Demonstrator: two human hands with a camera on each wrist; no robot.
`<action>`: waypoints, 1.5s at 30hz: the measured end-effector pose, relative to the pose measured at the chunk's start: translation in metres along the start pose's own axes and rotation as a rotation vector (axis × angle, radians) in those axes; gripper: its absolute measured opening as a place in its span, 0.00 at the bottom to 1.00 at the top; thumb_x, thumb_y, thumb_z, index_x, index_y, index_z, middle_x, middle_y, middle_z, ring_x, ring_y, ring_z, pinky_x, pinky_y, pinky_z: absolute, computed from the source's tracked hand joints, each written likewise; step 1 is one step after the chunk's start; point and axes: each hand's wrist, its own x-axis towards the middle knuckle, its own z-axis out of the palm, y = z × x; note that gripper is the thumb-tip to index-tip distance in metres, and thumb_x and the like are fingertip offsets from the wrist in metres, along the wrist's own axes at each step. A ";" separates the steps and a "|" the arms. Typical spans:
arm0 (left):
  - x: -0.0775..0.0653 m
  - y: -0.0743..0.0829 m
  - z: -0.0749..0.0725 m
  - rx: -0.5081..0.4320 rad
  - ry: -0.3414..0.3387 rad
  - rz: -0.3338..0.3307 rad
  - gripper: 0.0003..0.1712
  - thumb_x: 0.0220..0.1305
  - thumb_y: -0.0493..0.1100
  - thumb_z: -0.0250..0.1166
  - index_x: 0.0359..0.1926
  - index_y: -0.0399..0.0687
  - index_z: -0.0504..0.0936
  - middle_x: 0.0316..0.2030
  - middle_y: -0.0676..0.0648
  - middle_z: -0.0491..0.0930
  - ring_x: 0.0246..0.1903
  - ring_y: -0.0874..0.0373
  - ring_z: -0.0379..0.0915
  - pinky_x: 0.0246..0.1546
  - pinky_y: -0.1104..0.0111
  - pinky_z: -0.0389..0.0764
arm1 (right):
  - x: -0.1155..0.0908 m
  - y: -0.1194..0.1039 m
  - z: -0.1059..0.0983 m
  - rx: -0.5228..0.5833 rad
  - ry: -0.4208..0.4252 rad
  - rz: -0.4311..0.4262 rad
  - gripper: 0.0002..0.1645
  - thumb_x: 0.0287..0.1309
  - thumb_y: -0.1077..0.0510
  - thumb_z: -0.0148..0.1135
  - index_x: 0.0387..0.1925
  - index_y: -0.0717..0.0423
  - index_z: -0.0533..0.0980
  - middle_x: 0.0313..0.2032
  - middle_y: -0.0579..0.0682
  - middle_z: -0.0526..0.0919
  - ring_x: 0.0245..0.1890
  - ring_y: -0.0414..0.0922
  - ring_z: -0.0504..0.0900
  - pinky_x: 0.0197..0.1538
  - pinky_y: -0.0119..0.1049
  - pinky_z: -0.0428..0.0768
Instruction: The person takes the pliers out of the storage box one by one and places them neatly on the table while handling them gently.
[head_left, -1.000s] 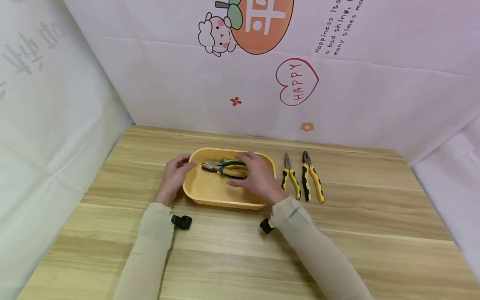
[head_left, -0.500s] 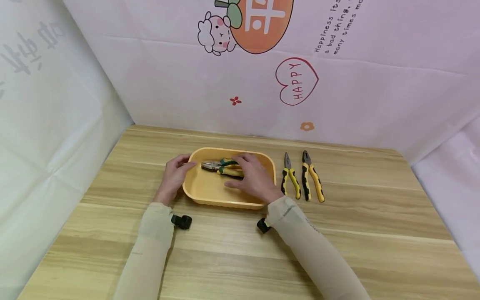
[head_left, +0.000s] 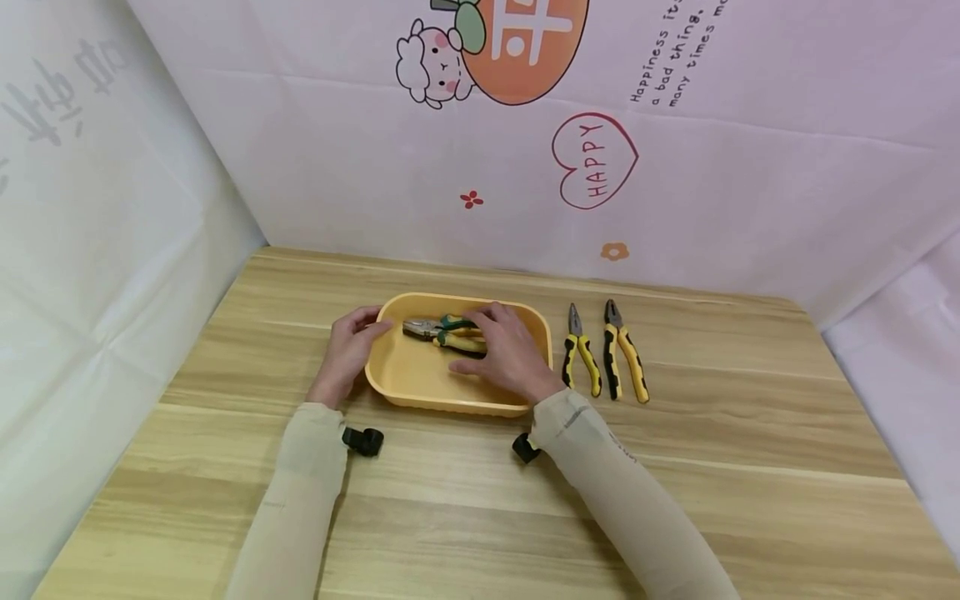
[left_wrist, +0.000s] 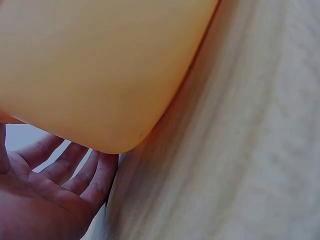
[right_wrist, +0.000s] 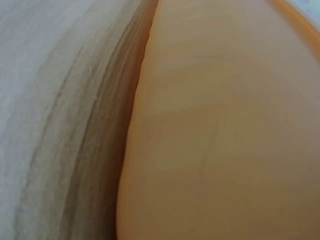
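Note:
A yellow plastic basin [head_left: 420, 379] stands on the table, with combination pliers [head_left: 424, 331] lying in it. Their metal head points left, and the green-and-yellow handles run under the right hand [head_left: 513, 354]. That hand is inside the basin with thumb and fingers spread to either side of the handles; the thumb looks apart from them. At the basin's left end, the left hand [head_left: 347, 350] holds the rim, thumb over the edge. The left wrist view shows its fingers [left_wrist: 95, 187] against the basin's outer wall. The right wrist view shows only the basin's side [right_wrist: 215, 130] and tabletop.
To the right of the basin lie long-nose pliers [head_left: 588, 362] and a second pair of combination pliers [head_left: 633, 362], both with yellow-and-black handles. They rest on a wood-grain table [head_left: 450, 508]. A printed white cloth [head_left: 337, 167] hangs behind the table's back edge.
My right hand has moved slightly left over the handles of the pliers in the basin, then stayed there. The left hand, the basin and all the pliers keep their places.

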 end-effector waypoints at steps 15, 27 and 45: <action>-0.002 0.003 0.000 -0.006 -0.005 -0.006 0.24 0.74 0.39 0.61 0.66 0.31 0.74 0.58 0.34 0.75 0.52 0.47 0.75 0.47 0.69 0.81 | 0.002 -0.001 0.000 -0.057 -0.033 0.023 0.50 0.52 0.35 0.76 0.70 0.54 0.71 0.61 0.58 0.71 0.62 0.55 0.68 0.67 0.51 0.67; -0.002 0.003 0.001 0.003 0.001 -0.010 0.25 0.74 0.40 0.61 0.66 0.32 0.74 0.58 0.34 0.75 0.53 0.46 0.74 0.49 0.69 0.81 | 0.006 0.001 0.002 -0.059 -0.052 0.067 0.49 0.54 0.34 0.73 0.70 0.54 0.71 0.57 0.58 0.72 0.55 0.54 0.68 0.62 0.50 0.70; 0.000 0.000 0.001 0.010 0.005 0.011 0.24 0.73 0.40 0.62 0.64 0.31 0.75 0.56 0.36 0.76 0.50 0.50 0.75 0.46 0.71 0.81 | 0.007 0.000 0.002 -0.059 -0.051 0.064 0.45 0.55 0.36 0.74 0.69 0.52 0.73 0.55 0.59 0.72 0.53 0.54 0.69 0.59 0.49 0.72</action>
